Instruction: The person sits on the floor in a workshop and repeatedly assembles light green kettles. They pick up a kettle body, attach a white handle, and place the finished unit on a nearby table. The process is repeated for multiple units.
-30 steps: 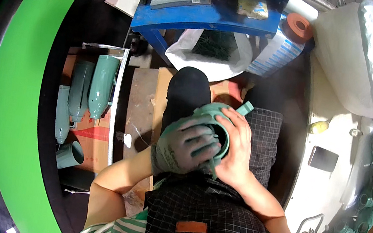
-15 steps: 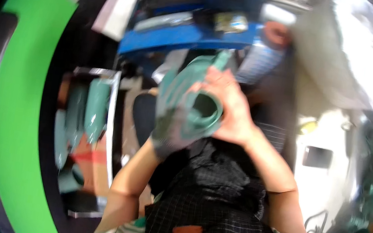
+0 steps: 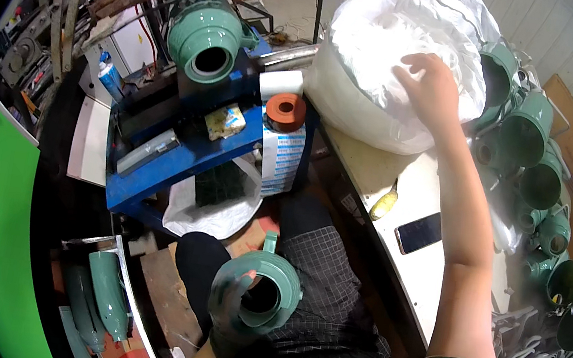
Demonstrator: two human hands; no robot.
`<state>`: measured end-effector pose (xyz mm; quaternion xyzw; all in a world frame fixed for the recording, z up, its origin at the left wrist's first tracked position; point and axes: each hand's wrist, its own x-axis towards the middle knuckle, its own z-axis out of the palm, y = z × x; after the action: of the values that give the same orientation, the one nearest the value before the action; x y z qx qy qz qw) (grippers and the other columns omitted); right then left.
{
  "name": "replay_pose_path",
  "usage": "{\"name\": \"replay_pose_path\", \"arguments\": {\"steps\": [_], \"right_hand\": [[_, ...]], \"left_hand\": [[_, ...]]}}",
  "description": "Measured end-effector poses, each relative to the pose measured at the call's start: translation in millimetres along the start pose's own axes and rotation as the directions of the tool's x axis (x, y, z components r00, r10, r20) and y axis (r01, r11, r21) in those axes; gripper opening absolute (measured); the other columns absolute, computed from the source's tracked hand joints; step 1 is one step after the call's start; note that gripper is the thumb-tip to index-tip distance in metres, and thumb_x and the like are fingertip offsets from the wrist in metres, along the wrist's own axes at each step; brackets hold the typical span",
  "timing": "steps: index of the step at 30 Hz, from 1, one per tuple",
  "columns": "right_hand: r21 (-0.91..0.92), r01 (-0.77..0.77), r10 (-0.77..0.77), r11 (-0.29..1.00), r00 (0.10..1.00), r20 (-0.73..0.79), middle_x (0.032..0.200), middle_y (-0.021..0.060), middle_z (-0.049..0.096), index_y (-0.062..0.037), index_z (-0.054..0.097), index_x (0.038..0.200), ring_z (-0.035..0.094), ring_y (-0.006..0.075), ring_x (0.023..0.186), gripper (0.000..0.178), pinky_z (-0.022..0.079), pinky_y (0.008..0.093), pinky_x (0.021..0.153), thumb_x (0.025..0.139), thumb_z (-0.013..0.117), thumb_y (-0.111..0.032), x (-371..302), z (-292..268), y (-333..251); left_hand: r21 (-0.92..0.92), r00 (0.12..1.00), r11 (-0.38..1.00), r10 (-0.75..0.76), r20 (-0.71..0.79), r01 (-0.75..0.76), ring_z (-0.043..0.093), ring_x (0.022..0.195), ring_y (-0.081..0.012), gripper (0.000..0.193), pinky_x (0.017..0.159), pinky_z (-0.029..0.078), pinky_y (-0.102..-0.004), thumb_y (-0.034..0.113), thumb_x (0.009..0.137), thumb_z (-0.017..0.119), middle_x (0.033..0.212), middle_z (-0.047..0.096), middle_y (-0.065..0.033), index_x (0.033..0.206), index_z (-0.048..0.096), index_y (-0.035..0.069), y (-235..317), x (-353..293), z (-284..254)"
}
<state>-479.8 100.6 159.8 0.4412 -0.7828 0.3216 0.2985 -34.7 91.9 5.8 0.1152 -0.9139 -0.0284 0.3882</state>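
I have the green flask body (image 3: 284,272) at the lower centre of the frame, over the lap. The gloved left hand (image 3: 227,305) is clamped on it, its fingers curled along the left side of the wall; one bare fingertip shows by the opening. I read the right hand's (image 3: 430,88) fingers as parted and slightly bent, with nothing visible between them. They are over the white bag (image 3: 358,108) at the upper centre; I cannot tell whether they touch the white pieces (image 3: 383,41) inside.

The left forearm enters short from the lower edge. The right arm stretches up from the lower right, slightly bent at the elbow, fingertips toward the frame's left.

The flask body's round opening faces up toward my camera, so its long axis runs away from me, foreshortened; its handle (image 3: 270,242) points to the top of the frame. Farther out, I see a phone (image 3: 419,234) right of centre and another green flask (image 3: 205,27) at the upper left.
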Motion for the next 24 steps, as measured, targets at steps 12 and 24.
{"name": "replay_pose_path", "arguments": {"steps": [12,24], "right_hand": [[0.747,-0.233,0.353,0.623,0.936,-0.002,0.080,0.0094,0.075,0.0002,0.076,0.097,0.066,0.0110,0.065,0.029,0.051,0.0266,0.061,0.096,0.074,-0.028,12.6,-10.2,-9.4],[0.897,0.131,-0.390,0.422,0.919,0.050,0.095,0.0058,0.071,-0.0090,0.066,0.113,0.069,0.0251,0.084,0.029,0.055,0.0358,0.071,0.087,0.076,-0.019,-211.4,-18.5,-162.5]], "left_hand": [[-0.294,0.929,0.902,-0.234,0.285,0.317,0.062,0.115,-0.0362,0.096,0.096,0.051,-0.0491,0.045,0.076,0.090,0.134,0.058,-0.0182,0.145,0.043,-0.001,-9.9,-6.5,-5.9],[-0.077,0.955,0.982,-0.149,0.257,0.174,0.067,0.107,-0.0272,0.046,0.090,0.055,-0.0441,0.029,0.069,0.094,0.113,0.070,-0.0061,0.107,0.074,0.012,-19.0,3.0,-23.6]]}}
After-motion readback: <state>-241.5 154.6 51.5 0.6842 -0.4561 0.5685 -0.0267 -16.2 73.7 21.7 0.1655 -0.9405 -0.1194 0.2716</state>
